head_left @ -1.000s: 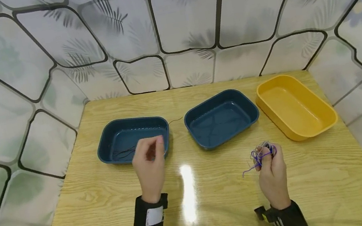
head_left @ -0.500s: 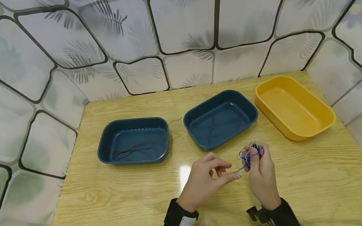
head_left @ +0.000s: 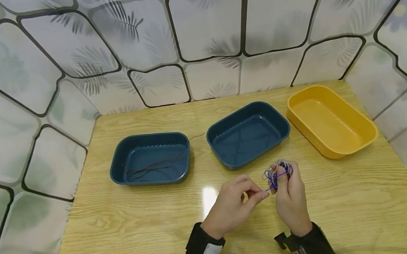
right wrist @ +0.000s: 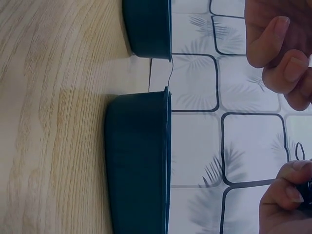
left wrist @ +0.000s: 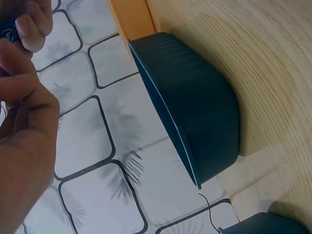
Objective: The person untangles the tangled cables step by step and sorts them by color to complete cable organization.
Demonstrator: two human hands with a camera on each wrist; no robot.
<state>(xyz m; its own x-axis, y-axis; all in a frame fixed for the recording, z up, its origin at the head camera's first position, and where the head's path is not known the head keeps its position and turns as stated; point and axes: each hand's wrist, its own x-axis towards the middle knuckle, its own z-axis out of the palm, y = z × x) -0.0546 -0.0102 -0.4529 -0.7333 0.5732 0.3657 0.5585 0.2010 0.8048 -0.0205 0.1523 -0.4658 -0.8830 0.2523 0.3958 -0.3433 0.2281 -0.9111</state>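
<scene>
left hand [head_left: 233,206] on purple strand [head_left: 269,188], right hand [head_left: 293,206] round tangle [head_left: 274,176]

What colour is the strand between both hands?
The strand is bluish purple, clearest in the head view.

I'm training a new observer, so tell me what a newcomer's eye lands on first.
Probably the bright yellow tray at the back right of the table, beside a dark blue tray. Next, the tangle of purple and grey cord in the right hand, with the left hand pinching a purple strand.
</scene>
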